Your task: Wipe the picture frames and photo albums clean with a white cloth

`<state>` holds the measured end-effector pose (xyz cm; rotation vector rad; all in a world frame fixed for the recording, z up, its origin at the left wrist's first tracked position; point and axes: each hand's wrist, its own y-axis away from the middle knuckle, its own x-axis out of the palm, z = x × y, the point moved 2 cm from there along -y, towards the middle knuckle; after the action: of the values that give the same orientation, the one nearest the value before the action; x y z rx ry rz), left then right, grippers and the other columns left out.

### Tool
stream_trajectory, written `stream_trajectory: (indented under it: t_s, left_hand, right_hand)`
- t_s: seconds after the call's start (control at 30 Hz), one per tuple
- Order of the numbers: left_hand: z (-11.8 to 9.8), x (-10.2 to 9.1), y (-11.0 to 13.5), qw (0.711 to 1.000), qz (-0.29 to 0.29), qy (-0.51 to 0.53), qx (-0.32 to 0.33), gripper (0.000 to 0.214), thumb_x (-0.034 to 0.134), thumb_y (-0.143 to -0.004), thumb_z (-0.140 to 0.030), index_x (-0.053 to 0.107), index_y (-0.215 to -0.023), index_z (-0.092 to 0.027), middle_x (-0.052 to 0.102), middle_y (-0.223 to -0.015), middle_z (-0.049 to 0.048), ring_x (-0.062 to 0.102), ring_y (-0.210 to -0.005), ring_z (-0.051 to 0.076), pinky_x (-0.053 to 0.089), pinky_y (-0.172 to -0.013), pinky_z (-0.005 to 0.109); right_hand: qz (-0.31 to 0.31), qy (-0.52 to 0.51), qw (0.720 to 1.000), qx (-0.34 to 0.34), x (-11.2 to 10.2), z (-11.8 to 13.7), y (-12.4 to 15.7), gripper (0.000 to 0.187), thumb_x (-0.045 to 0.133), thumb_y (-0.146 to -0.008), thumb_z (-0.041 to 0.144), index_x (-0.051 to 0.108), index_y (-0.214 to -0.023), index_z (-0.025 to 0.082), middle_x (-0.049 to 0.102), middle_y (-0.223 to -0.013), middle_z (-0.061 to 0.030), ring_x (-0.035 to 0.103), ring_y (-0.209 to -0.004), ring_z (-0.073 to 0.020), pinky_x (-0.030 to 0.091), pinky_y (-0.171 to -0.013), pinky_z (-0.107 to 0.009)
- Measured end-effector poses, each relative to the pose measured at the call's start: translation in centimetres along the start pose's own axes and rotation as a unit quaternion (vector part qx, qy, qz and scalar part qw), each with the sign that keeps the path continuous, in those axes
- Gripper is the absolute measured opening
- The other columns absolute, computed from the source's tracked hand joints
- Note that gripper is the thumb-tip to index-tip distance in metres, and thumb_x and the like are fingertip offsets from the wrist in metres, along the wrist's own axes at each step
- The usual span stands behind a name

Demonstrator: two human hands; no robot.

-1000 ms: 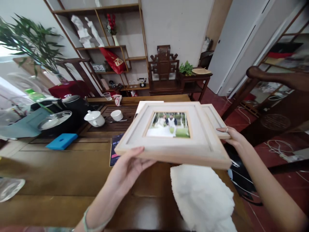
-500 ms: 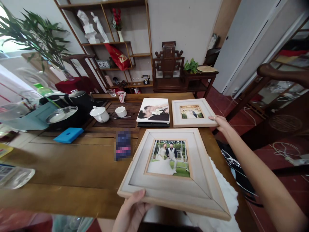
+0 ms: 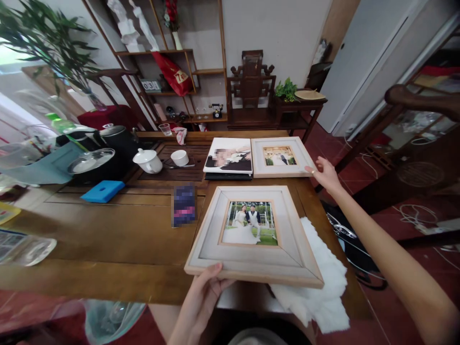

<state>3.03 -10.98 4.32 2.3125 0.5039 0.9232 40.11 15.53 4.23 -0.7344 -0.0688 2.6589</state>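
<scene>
A large whitish wooden picture frame (image 3: 304,256) with a wedding photo is held tilted above the near part of the table. My left hand (image 3: 206,292) grips its front edge, thumb on top and fingers underneath. Further back lies a second pale picture frame (image 3: 257,155) with a smaller wedding photo. My right hand (image 3: 325,176) is at this frame's near right corner, one fingertip at its edge and the other fingers lifted and apart. Left of the second frame, close beside it, a white-bordered photo panel (image 3: 232,166) lies on something dark. A crumpled white cloth (image 3: 319,282) is partly under the large frame.
On the wooden table (image 3: 108,239) stand a white lidded cup (image 3: 148,162), a small white bowl (image 3: 179,158), a blue block (image 3: 103,191) and a black pot (image 3: 91,165). A blurred dark packet (image 3: 184,206) lies mid-table. A wooden chair (image 3: 413,158) stands at the right.
The second frame has shifted left, closer to the photo panel. My right hand's fingers have lifted and spread from its edge. The large frame remains in my left hand.
</scene>
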Motion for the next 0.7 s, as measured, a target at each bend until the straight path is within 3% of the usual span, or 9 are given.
stream_trajectory:
  t_s: [0.07,0.13,0.2,0.3,0.37,0.43,0.5,0.6,0.7]
  left_hand:
    - [-0.1,0.2,-0.3,1.000,0.004,0.001,0.000,0.049,0.069,-0.070,0.002,0.069,-0.115,-0.017,0.077,-0.088,0.0062,0.075,-0.082,0.026,0.064,-0.079,0.042]
    - [-0.3,0.6,-0.5,1.000,-0.005,-0.002,0.003,0.050,0.067,-0.072,0.002,0.067,-0.118,-0.017,0.077,-0.090,0.0067,0.075,-0.082,0.026,0.065,-0.077,0.042]
    - [-0.6,0.9,-0.8,1.000,-0.016,-0.011,0.009,0.050,0.064,-0.074,0.002,0.065,-0.121,-0.017,0.077,-0.092,0.0074,0.075,-0.080,0.026,0.065,-0.073,0.041]
    - [-0.9,1.4,-1.1,0.999,-0.009,-0.025,0.017,0.051,0.061,-0.076,0.003,0.063,-0.123,-0.017,0.077,-0.093,0.0079,0.075,-0.079,0.025,0.066,-0.071,0.039]
    - [-1.0,1.6,-1.2,0.999,-0.001,-0.032,0.024,0.052,0.061,-0.077,0.003,0.062,-0.124,-0.018,0.077,-0.093,0.0076,0.076,-0.080,0.024,0.066,-0.073,0.039]
    - [-1.2,1.7,-1.3,0.999,0.004,-0.038,0.031,0.051,0.060,-0.078,0.002,0.061,-0.125,-0.018,0.077,-0.095,0.0073,0.076,-0.082,0.025,0.065,-0.076,0.042]
    - [-1.2,1.7,-1.4,0.998,0.013,-0.043,0.038,0.051,0.059,-0.079,0.001,0.060,-0.126,-0.019,0.077,-0.098,0.0073,0.075,-0.085,0.025,0.065,-0.078,0.045]
    - [-1.0,1.6,-1.5,0.998,0.024,-0.050,0.037,0.052,0.060,-0.079,0.001,0.061,-0.126,-0.019,0.076,-0.101,0.0080,0.075,-0.090,0.027,0.064,-0.081,0.047]
    - [-0.6,1.4,-1.5,0.998,0.023,-0.047,0.017,0.051,0.061,-0.079,0.001,0.062,-0.126,-0.019,0.076,-0.103,0.0091,0.075,-0.091,0.028,0.062,-0.086,0.050]
  right_hand:
    - [0.024,0.020,0.998,-0.057,-2.6,1.2,4.5,0.050,0.076,-0.074,0.029,0.062,-0.122,0.024,0.057,-0.134,-0.0086,0.053,-0.121,-0.0269,0.045,-0.102,-0.039]
    - [0.131,0.080,0.967,-0.205,-5.5,3.0,10.1,0.038,0.069,-0.081,0.034,0.064,-0.118,0.027,0.058,-0.133,-0.0076,0.056,-0.119,-0.0270,0.044,-0.103,-0.044]
    - [0.255,0.136,0.919,-0.269,-7.8,4.2,16.1,0.036,0.069,-0.083,0.034,0.065,-0.118,0.032,0.061,-0.130,-0.0061,0.056,-0.121,-0.0279,0.044,-0.104,-0.047]
    - [0.365,0.185,0.864,-0.293,-9.0,4.2,23.3,0.068,0.078,-0.073,0.039,0.054,-0.136,0.032,0.049,-0.147,-0.0100,0.045,-0.134,-0.0333,0.048,-0.103,-0.048]
    - [0.336,0.224,0.858,-0.317,-8.4,3.0,26.0,0.070,0.073,-0.078,0.030,0.047,-0.143,0.029,0.045,-0.151,-0.0105,0.036,-0.141,-0.0343,0.044,-0.107,-0.053]
    - [0.299,0.221,0.861,-0.346,-7.7,1.7,27.2,0.057,0.057,-0.084,0.014,0.052,-0.139,0.029,0.056,-0.142,-0.0074,0.042,-0.138,-0.0306,0.036,-0.112,-0.058]
    - [0.269,0.183,0.882,-0.341,-8.3,0.7,27.5,0.055,0.049,-0.083,0.008,0.058,-0.133,0.030,0.065,-0.130,-0.0042,0.055,-0.127,-0.0279,0.039,-0.112,-0.057]
    - [0.201,0.133,0.941,-0.236,-11.6,1.1,27.3,0.041,0.056,-0.081,0.021,0.070,-0.114,0.041,0.074,-0.109,-0.0001,0.068,-0.106,-0.0300,0.055,-0.096,-0.052]
    - [0.088,0.113,0.986,-0.081,-15.5,3.3,26.8,0.021,0.071,-0.067,0.036,0.076,-0.084,0.046,0.076,-0.089,-0.0028,0.071,-0.083,-0.0332,0.060,-0.080,-0.050]
